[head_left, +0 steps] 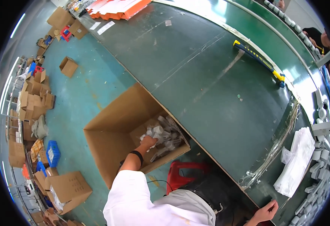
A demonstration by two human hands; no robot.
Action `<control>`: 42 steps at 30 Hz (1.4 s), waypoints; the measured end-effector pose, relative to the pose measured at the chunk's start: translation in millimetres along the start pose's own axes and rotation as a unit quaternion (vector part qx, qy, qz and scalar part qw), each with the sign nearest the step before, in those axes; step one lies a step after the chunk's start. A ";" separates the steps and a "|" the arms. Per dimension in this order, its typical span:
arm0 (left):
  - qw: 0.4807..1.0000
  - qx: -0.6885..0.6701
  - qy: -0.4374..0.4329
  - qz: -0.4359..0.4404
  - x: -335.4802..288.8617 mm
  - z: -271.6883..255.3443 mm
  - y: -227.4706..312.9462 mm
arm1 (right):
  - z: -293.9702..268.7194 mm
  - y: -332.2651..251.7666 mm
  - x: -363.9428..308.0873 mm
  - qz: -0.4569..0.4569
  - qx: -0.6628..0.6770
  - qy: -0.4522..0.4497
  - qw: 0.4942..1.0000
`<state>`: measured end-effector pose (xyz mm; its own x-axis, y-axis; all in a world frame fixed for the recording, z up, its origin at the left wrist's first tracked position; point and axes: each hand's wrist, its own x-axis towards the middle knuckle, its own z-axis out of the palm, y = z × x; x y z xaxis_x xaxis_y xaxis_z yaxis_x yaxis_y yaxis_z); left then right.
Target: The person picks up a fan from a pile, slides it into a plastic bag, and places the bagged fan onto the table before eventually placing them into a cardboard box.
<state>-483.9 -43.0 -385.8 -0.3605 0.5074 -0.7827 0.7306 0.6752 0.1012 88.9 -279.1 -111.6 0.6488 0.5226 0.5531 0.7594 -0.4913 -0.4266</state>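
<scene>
The left hand (149,142), its arm stretched down and wrist black-banded, has curled fingers against crumpled, translucent plastic pieces (168,135); whether it grips any cannot be told. These lie heaped in the worktop-side corner of a deep, brown cardboard box (114,116), beside the long edge of a smooth, scuffed dark-green worktop (217,98). The right hand (266,211), loosely curled, is at that edge's near end; its grip is unclear. Near it lies a folded white plastic bundle (295,162).
</scene>
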 end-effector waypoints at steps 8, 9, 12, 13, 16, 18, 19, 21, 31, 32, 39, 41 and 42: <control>0.998 -0.008 -0.055 0.032 45.1 119.4 67.4 | -10.6 8.2 -2.6 -0.005 -0.027 0.013 1.000; 0.999 -0.008 -0.045 0.021 66.9 134.9 21.1 | -6.5 6.7 -2.7 -0.008 -0.007 0.004 1.000; 0.981 0.129 0.041 0.142 126.3 165.3 -37.2 | 7.5 11.7 -3.9 0.010 0.034 -0.027 0.999; 0.968 0.112 0.023 0.225 130.2 173.5 -29.1 | 4.2 13.1 -3.4 0.010 0.028 -0.022 0.999; 0.949 -0.001 -0.048 0.312 108.5 188.1 2.3 | -4.7 15.8 -4.3 0.004 0.020 -0.013 1.000; 0.946 -0.095 -0.090 0.296 66.4 161.6 11.3 | -1.6 7.3 -4.2 -0.009 0.004 -0.013 1.000; 0.950 -0.062 -0.086 0.294 48.6 139.2 15.5 | -1.0 3.3 -5.0 -0.007 0.008 -0.011 1.000; 0.954 -0.025 -0.067 0.291 31.9 97.6 15.4 | 3.7 -9.5 -7.0 -0.004 0.021 -0.014 1.000; 0.809 -0.257 0.324 0.418 -166.2 -103.7 103.5 | -4.9 -48.6 11.0 -0.035 0.063 -0.002 0.997; 0.772 -0.283 0.320 0.471 -199.9 -107.6 123.1 | -4.9 -47.9 13.7 -0.050 0.078 0.003 0.996; 0.586 -0.208 0.270 0.735 -357.8 -62.9 231.0 | -45.2 -38.3 21.6 0.054 0.335 -0.105 0.935; 0.675 -0.276 0.126 0.672 -373.9 -32.8 256.0 | -62.3 -19.8 23.2 0.066 0.346 -0.103 0.930; 0.674 -0.271 0.101 0.680 -381.9 -17.8 266.2 | -70.4 -10.1 28.5 0.068 0.323 -0.084 0.940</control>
<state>-162.0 -47.5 -49.0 0.3163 0.8803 0.3535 0.1668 -0.4185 0.8928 96.3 -308.3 -41.2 0.6997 0.6145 0.3645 0.5051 -0.0647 -0.8606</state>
